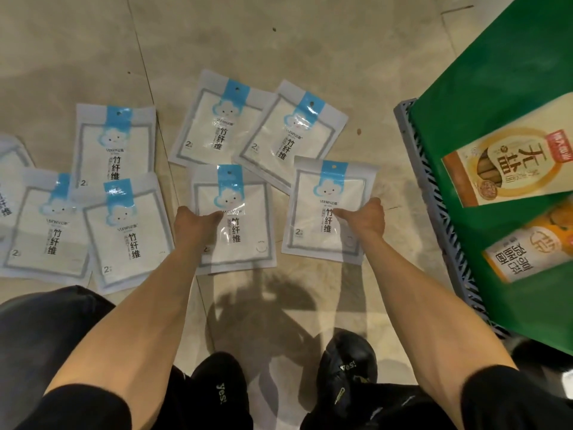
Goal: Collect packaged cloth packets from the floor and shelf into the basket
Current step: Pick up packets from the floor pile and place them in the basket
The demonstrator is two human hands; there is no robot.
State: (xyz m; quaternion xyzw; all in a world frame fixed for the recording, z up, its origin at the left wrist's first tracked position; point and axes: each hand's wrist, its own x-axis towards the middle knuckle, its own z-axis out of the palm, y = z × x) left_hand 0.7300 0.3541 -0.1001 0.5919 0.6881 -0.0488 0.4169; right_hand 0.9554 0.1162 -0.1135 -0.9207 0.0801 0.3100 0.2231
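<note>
Packets of cloth, white with a blue header strip, lie spread over a beige tiled floor (279, 41). The person stands over them with both bare forearms stretched down.

Left hand (193, 220): fingers curled under the left edge of the middle packet (240, 237), thumb pressed on its face. The packet looks flat on the floor or barely raised; I cannot tell which.

Right hand (366, 217): thumb on top and fingers tucked beneath the right packet (322, 193), gripping it at its right edge. A shadow sits on the tiles just below this packet.

Beyond those two lie the far packet (210, 125) and the overlapping packet (291, 135), whose left edge covers the far one's right side.

To the left is a cluster: the upper-left packet (114, 141), the lower-left packet (127, 240) lapping over its bottom edge, the side packet (40, 237) next to that, and the edge packet (9, 169), cut off by the frame.

Grey slatted basket (434, 187) stands on the floor at the right, near the right packet and not touching it. A green liner (496, 72) fills it. On the liner lie a noodle pack (508, 169) and an orange pack (527, 246).

Black shoes (223, 389) show at the bottom.
</note>
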